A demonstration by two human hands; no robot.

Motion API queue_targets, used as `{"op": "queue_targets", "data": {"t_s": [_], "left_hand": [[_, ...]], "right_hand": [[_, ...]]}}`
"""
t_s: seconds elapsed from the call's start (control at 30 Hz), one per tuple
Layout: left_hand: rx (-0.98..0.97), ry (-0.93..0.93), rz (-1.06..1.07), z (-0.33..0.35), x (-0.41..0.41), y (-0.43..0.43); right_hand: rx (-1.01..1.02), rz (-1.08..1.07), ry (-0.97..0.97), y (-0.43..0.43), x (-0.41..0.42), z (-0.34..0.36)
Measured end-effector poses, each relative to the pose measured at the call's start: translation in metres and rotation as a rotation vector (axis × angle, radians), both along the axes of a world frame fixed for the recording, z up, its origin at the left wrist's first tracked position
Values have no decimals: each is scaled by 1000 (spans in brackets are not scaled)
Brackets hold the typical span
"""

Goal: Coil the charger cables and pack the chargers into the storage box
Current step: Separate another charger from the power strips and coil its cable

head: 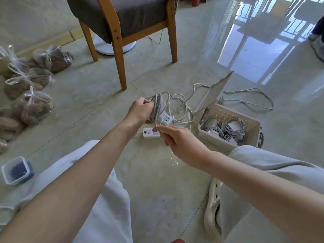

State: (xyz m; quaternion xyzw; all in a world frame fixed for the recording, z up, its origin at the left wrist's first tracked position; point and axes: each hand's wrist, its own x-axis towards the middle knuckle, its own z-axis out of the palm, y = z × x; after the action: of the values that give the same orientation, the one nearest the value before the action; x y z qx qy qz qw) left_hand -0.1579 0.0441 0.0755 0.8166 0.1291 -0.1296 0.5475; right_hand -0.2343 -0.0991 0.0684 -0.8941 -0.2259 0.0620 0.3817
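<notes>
My left hand [141, 109] grips a partly wound coil of grey-white cable [157, 104] above the floor. My right hand [172, 137] pinches the loose strand of that same cable just below the coil. Under the hands lie two white power strips [149, 133] [165, 118] amid loose white cable loops [180, 106]. To the right stands the beige storage box [254, 127] with its lid [213, 92] propped open. Several coiled chargers [226, 128] lie inside it.
A wooden chair [122, 23] stands behind the cables, with a white round base [105, 48] under it. Tied plastic bags [31, 81] line the left wall. A small lidded container [16, 170] sits at lower left. A cream slipper [213, 207] is by my right knee. Another white cable [254, 97] trails right.
</notes>
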Motion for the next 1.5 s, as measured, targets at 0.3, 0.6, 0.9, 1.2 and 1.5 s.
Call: {"op": "queue_targets", "data": {"t_s": [0.3,0.6,0.9,1.2,1.5], "left_hand": [[-711,178,-204,23,-13,-9],[-951,341,-32,23,-8,6],[-684,401,-181,25,-17,1],[-518,336,-103,25,-18,-1],[-164,102,-38,12,-21,-7]], "right_hand": [[253,-262,436,2,19,1],[782,-237,714,-8,35,15],[624,-300,679,-9,33,10],[459,-377,536,-1,32,6],[177,-475,308,0,32,0]]}}
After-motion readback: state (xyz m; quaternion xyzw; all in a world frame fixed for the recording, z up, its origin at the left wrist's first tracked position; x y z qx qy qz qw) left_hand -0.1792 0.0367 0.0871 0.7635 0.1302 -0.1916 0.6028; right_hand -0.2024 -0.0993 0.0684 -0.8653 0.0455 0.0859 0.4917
